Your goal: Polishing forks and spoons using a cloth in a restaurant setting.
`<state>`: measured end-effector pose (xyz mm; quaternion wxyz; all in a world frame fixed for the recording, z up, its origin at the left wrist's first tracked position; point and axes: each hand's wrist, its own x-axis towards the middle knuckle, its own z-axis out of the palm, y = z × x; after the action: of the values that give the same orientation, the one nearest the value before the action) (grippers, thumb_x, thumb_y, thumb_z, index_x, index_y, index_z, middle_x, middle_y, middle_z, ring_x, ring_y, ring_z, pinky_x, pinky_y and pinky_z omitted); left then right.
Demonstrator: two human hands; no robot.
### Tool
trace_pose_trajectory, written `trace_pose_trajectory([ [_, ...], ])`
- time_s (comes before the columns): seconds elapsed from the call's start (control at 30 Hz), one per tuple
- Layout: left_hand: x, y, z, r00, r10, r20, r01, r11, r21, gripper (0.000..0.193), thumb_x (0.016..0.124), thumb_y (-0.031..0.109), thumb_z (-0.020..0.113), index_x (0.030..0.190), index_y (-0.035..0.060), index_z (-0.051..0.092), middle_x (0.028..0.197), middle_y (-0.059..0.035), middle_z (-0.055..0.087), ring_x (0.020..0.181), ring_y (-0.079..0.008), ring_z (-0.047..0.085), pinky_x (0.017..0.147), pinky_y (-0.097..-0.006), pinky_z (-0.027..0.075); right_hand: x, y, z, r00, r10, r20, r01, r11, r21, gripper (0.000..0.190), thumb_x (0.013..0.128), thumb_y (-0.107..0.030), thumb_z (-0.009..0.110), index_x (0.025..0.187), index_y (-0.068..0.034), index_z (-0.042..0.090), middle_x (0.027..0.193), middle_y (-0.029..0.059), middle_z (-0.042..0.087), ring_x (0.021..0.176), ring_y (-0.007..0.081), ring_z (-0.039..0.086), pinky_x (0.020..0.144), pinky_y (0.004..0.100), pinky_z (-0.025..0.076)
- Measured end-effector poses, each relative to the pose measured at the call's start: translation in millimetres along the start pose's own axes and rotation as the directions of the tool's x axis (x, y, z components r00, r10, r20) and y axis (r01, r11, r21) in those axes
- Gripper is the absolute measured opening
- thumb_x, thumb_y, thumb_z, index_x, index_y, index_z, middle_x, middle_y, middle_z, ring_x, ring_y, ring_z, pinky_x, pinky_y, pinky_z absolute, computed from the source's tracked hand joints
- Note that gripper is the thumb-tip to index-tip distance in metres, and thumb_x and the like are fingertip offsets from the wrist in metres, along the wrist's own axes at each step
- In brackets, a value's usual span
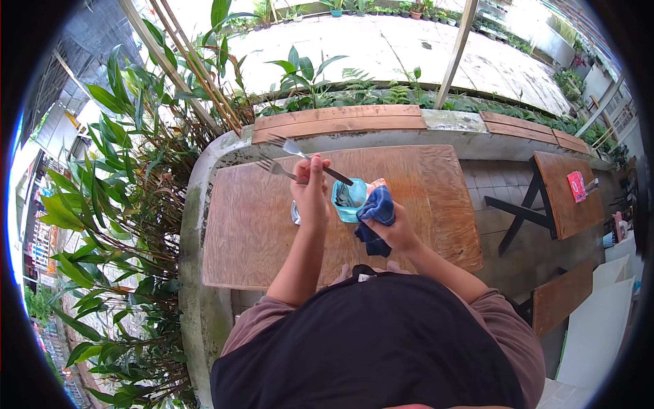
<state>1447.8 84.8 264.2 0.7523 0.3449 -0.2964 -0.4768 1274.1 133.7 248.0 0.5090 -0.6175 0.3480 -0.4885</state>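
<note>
Two metal forks are held in my left hand [311, 194], tines pointing up and to the left. The upper fork [293, 148] has a dark handle that reaches over the rim of a turquoise plastic container [348, 213]. The lower fork [276, 167] sits between my fingers, its handle end hidden by them. Several pieces of metal cutlery [345, 196] lie inside the container. My right hand [396, 229] grips a bunched blue checked cloth [378, 205] at the container's right side; part of it hangs down over the table.
All this is above a wooden table [255, 230]. A shiny metal object [295, 212] lies partly behind my left wrist. An orange-and-white packet [378, 183] sits behind the cloth. A low concrete wall with wooden seat planks [337, 122] borders the far side. Another table [572, 204] stands right, bearing a pink packet [576, 186].
</note>
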Motion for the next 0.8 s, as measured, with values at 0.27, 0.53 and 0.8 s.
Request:
trace_pose_trajectory([
  [0.27,-31,-8,13,0.936,-0.122,0.329,0.006,0.943,0.334,0.014,0.089,0.014,0.056,0.092,0.0003,0.06,0.076,-0.0005,0.061,0.069,-0.0061,0.055,0.064,-0.0196,0.043,33,-18,-8,0.96,0.24,-0.145,-0.126,0.831,0.542,0.027,0.087,-0.025,0.06,0.103,-0.004,0.056,0.097,0.0022,0.059,0.087,0.0092,0.056,0.076,0.0238,0.045],
  [0.53,-41,-5,18,0.87,-0.083,0.485,-0.268,0.748,0.607,0.014,0.089,0.012,0.054,0.097,0.0016,0.056,0.057,-0.0061,0.05,0.053,-0.0076,0.049,0.049,-0.0261,0.038,45,-34,-1,0.948,0.252,-0.193,-0.113,0.837,0.535,0.019,0.081,-0.019,0.068,0.091,-0.005,0.06,0.082,0.0008,0.061,0.073,0.0086,0.059,0.067,0.0224,0.048],
  [0.8,-39,12,22,0.777,-0.202,0.596,-0.372,0.617,0.694,0.017,0.091,0.018,0.049,0.095,0.0005,0.048,0.068,-0.0168,0.057,0.061,-0.0326,0.057,0.053,-0.0356,0.042,52,-40,-21,0.916,0.037,-0.401,0.027,0.988,0.153,0.019,0.078,-0.016,0.071,0.084,-0.002,0.06,0.077,0.0027,0.062,0.068,0.01,0.06,0.064,0.024,0.049],
])
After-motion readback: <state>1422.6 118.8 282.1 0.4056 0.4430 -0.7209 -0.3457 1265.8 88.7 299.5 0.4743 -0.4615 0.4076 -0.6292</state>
